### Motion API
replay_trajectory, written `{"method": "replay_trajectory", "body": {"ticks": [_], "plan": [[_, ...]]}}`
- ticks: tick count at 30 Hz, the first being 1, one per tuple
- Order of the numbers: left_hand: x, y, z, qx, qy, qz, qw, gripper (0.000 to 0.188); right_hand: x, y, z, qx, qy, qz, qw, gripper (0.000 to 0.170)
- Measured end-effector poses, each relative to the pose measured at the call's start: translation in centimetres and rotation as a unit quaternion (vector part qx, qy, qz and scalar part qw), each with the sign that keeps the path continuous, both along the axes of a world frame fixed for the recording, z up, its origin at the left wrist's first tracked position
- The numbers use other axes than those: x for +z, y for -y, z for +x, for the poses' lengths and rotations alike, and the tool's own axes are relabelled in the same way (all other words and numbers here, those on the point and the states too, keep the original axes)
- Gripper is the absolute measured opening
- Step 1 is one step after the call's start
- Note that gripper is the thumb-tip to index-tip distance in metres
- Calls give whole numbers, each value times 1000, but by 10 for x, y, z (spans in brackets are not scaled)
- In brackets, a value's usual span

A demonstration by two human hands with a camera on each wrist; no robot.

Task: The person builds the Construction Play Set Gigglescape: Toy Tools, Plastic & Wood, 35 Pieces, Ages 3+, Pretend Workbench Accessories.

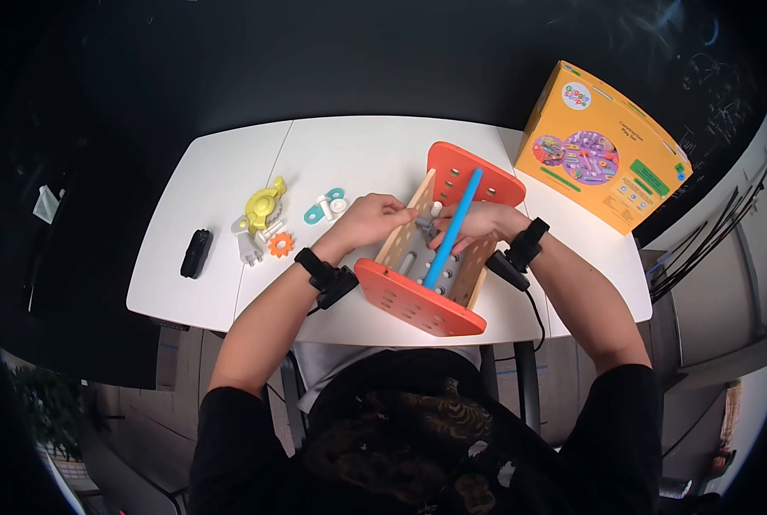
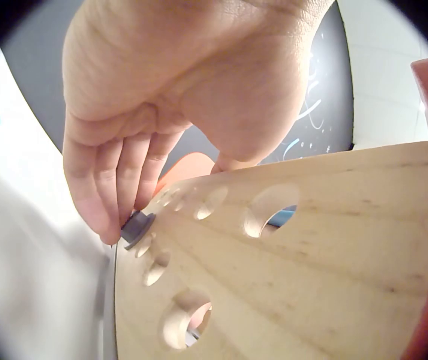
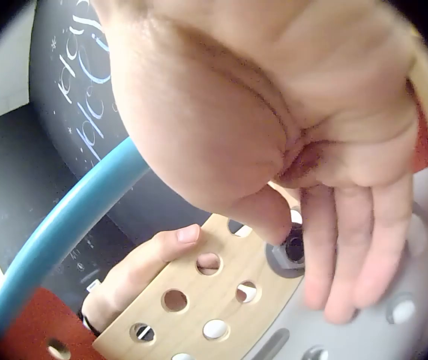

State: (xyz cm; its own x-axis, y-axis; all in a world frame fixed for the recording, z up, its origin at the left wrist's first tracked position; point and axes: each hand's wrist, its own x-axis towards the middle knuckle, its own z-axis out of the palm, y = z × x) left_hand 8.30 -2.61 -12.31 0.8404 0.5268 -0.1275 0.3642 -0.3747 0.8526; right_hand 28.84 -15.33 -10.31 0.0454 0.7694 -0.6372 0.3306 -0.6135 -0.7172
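Note:
A toy workbench has red end panels (image 1: 418, 302), perforated wooden sides (image 2: 334, 232) and a blue bar (image 1: 455, 227) across its top. My left hand (image 1: 371, 225) reaches over one wooden side. Its thumb lies over the top edge, and its fingertips hold a dark grey flanged plastic piece (image 2: 137, 229) against the outer face. Inside the bench, my right hand (image 1: 484, 221) pinches a grey hexagonal nut (image 3: 280, 261) between thumb and index finger, right at the inner face of that side. Its other fingers hang over the grey slotted base (image 3: 364, 322). The right palm hides part of the nut.
Left on the white table (image 1: 332, 137) lie a yellow toy tool (image 1: 263, 206), an orange gear (image 1: 281, 245), a teal strip (image 1: 319, 212) with white parts, grey pieces (image 1: 248, 245) and a black case (image 1: 196, 253). A yellow box (image 1: 602, 146) stands at the back right.

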Motion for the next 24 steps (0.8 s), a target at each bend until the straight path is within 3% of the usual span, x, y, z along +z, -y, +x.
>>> {"method": "replay_trajectory", "body": {"ticks": [3,5,9,11,20,24], "plan": [[1,1,0,-5,-1,-4,1000,55,0,1,-2,-13,17,21,1000,39],[0,2,0,2,19,3,1000,53,-1,0,-3,28,115,45,992,36],[-9,-2,1,-3,28,-10,1000,52,-6,-2,1,59,142,92,984,33],[-10,-1,2,3,33,-2,999,52,-12,-2,1,29,152,112,981,30],[-15,-1,3,1,49,-21,999,52,-8,10,-6,-106,35,132,985,24],[-11,1,3,3,49,-9,999,56,-3,10,-7,-60,49,132,988,18]]}}
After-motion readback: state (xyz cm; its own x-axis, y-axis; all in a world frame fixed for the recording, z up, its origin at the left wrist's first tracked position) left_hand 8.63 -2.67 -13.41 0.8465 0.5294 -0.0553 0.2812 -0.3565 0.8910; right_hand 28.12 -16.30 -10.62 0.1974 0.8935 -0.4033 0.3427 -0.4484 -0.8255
